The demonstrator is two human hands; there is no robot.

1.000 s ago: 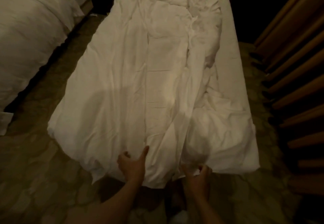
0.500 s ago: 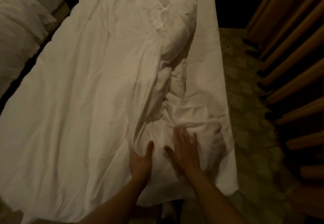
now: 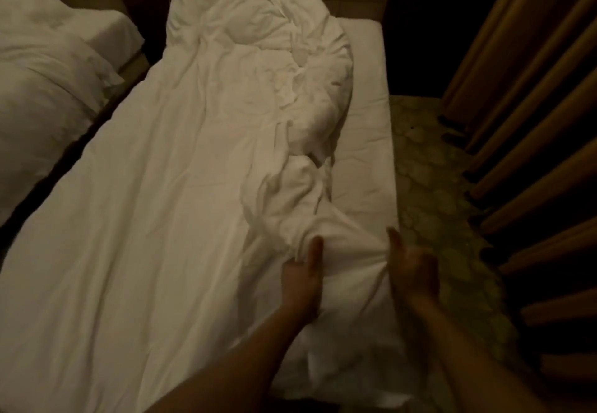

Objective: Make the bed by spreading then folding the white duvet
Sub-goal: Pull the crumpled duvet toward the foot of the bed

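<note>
while both hands clutch bunched duvet point(image 3: 181, 186), left hand point(image 3: 302, 278), right hand point(image 3: 413, 267)

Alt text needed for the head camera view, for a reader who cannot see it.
Both hands, left hand and right hand, grip a bunched part of the white duvet near the bed's foot. The duvet lies crumpled along its right side, leaving a strip of mattress bare.

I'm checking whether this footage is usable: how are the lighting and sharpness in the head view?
Head view: dim, warm light; the duvet reads clearly, but the far right beside the curtain sinks into near black. The right hand is motion-blurred, the left hand sharper. Wide-angle bending shows at the edges.
</note>
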